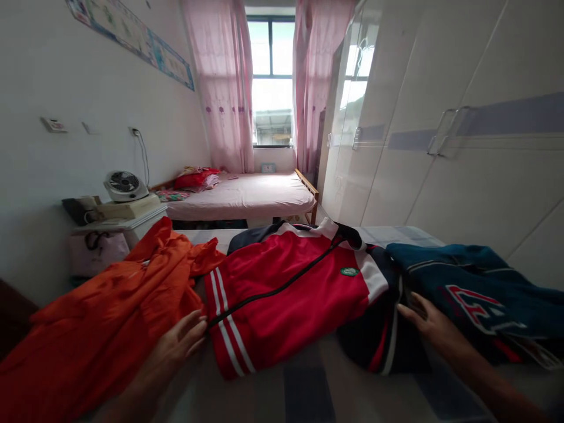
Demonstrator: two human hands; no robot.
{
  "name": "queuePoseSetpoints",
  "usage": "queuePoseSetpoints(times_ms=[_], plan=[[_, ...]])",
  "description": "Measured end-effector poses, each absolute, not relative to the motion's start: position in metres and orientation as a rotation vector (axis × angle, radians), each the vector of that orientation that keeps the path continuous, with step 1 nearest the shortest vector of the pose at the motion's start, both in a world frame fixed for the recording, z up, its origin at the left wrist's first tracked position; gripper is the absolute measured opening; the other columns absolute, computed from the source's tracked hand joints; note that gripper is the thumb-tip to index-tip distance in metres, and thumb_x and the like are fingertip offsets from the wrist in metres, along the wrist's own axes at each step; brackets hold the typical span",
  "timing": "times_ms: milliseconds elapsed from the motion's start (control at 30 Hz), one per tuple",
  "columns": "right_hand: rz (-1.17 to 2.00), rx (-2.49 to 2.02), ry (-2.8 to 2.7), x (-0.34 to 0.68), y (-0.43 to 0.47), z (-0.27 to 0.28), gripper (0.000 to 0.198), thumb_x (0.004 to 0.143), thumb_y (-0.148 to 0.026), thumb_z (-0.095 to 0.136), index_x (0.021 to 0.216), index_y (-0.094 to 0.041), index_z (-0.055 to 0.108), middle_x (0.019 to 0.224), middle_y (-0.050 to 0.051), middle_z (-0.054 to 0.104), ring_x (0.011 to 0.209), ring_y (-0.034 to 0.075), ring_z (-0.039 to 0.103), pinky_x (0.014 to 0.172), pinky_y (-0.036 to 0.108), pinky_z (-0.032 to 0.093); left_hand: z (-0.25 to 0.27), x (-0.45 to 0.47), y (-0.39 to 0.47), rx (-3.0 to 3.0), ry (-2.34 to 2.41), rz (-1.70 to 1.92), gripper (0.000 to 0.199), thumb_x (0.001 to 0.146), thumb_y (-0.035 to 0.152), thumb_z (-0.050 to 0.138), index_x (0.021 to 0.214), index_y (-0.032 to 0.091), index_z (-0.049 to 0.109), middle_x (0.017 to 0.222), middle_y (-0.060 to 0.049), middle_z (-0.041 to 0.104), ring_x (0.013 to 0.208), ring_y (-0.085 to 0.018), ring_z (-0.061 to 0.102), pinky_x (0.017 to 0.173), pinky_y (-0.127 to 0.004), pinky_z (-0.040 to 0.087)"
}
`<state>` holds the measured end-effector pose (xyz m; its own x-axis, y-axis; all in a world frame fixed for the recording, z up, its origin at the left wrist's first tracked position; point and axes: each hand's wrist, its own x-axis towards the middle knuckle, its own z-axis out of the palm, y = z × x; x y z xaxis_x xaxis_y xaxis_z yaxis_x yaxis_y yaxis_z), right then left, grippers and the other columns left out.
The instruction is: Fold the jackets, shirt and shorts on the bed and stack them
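A red zip-up jacket with white stripes at its hem, a white shoulder panel and a green badge lies spread in front of me. Its dark sleeve, with red and white piping, reaches down on the right side. My left hand is at the striped hem beside the zip's lower end, fingers stretched out. Close to the dark sleeve's outer edge, my right hand has thumb and fingers apart; whether it touches the cloth I cannot tell.
An orange garment lies at left, and a folded teal garment with a letter patch at right. Beneath is a checked bed surface. Further off stand a pink-covered bed, a small fan and a white wardrobe.
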<state>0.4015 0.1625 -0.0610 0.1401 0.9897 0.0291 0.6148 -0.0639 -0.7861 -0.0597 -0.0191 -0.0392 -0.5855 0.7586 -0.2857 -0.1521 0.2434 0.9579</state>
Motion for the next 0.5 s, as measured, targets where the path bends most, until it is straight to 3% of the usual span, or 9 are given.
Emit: queuePoseSetpoints(times_ms=[133,267,367,500], plan=[[1.05,-1.69,-1.245,0.403,0.159,-0.06,0.081,0.064,-0.057,0.06,0.129,-0.013,0.043,0.142,0.02,0.041,0.129,0.031,0.042,0.104,0.044,0.039,-0.021,-0.036,-0.005,0.297,1.443,1.538,0.01,0.081,0.016,0.061,0.091,0.015,0.06,0.092,-0.008,0.07,0.075,-0.013,0.069,0.064,-0.02,0.057],[1.348,-1.546,-1.158,0.393,0.15,-0.044,0.048,0.063,-0.048,0.066,0.1,-0.019,0.059,0.114,0.015,0.066,0.113,0.03,0.058,0.089,0.037,0.053,-0.009,-0.028,0.023,0.243,1.316,1.485,0.005,0.084,0.014,0.057,0.081,0.013,0.06,0.066,-0.004,0.067,0.05,-0.012,0.064,0.049,-0.019,0.054],[1.566,-1.493,-1.162,0.369,0.15,-0.033,0.027,0.067,-0.041,0.065,0.082,-0.019,0.061,0.085,0.012,0.073,0.091,0.03,0.068,0.078,0.039,0.058,-0.007,-0.022,0.051,0.302,1.297,1.449,0.002,0.08,0.013,0.061,0.079,0.011,0.062,0.06,-0.005,0.066,0.047,-0.015,0.063,0.046,-0.025,0.054],[1.434,-1.377,-1.157,0.343,0.157,-0.002,0.029,0.069,-0.028,0.062,0.095,-0.018,0.06,0.074,0.007,0.073,0.073,0.027,0.07,0.066,0.039,0.059,0.014,-0.013,0.075,0.448,1.313,1.568,0.012,0.073,0.01,0.067,0.085,0.013,0.064,0.068,-0.004,0.071,0.057,-0.016,0.067,0.059,-0.027,0.057]])
